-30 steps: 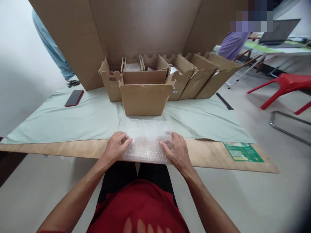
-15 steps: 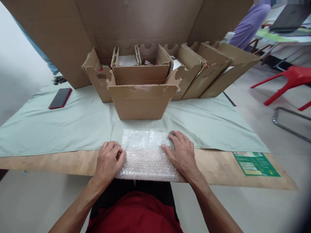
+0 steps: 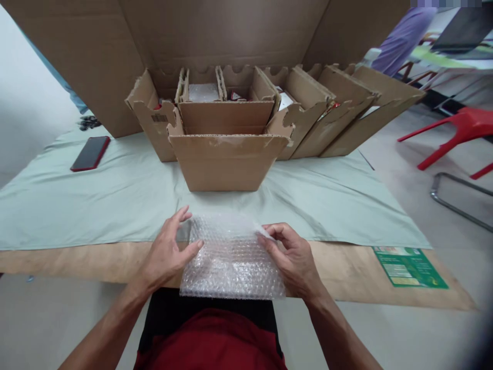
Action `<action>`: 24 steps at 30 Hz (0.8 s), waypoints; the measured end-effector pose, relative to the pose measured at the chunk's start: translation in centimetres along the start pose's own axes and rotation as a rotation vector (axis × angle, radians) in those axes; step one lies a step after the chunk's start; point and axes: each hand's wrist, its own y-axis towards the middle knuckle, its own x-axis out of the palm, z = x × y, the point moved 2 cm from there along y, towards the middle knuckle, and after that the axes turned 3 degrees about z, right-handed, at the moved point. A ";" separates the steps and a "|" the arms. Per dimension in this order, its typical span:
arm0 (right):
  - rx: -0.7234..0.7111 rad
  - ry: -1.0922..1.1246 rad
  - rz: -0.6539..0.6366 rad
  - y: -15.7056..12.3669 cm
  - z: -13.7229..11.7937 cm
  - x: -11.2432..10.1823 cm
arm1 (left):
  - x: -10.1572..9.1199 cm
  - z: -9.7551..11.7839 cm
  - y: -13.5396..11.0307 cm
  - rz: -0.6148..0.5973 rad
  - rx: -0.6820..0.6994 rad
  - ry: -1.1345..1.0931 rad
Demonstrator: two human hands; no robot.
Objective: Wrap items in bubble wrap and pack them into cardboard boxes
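A clear piece of bubble wrap [image 3: 231,262] lies at the front edge of the table, its near edge overhanging slightly. My right hand [image 3: 292,254] pinches its far right corner between thumb and fingers, and that corner is lifted. On the other side, my left hand [image 3: 171,252] is open, thumb over the bubble wrap's left part and fingers spread beside its far left corner. Just beyond the wrap stands an open cardboard bin [image 3: 227,164].
Behind are several cardboard bins [image 3: 308,123] holding small items, backed by a tall cardboard panel [image 3: 227,36]. A phone [image 3: 90,153] rests on the pale green cloth [image 3: 127,205] at left. A green printed sheet [image 3: 410,267] lies at right; a red stool [image 3: 454,131] stands beyond.
My right hand has gone from resting on the bubble wrap to pinching and raising its corner. My left hand has opened its fingers. The wrap has shifted slightly toward me.
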 end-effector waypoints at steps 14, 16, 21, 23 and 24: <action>0.222 0.224 -0.309 0.9 0.5 -0.5 | -1.3 2.4 4.1 -0.218 -0.064 -0.330; 0.289 0.280 -0.276 0.2 1.1 -0.6 | -1.5 1.6 3.5 -0.198 -0.140 -0.384; 0.277 0.398 -0.046 1.0 1.1 -0.5 | -1.0 0.9 2.2 -0.247 -0.240 -0.486; 0.269 0.426 0.013 1.8 1.0 -0.3 | -0.9 0.9 2.1 -0.236 -0.259 -0.500; 0.281 0.428 -0.005 2.0 1.0 -0.1 | -0.9 0.8 2.1 -0.228 -0.265 -0.491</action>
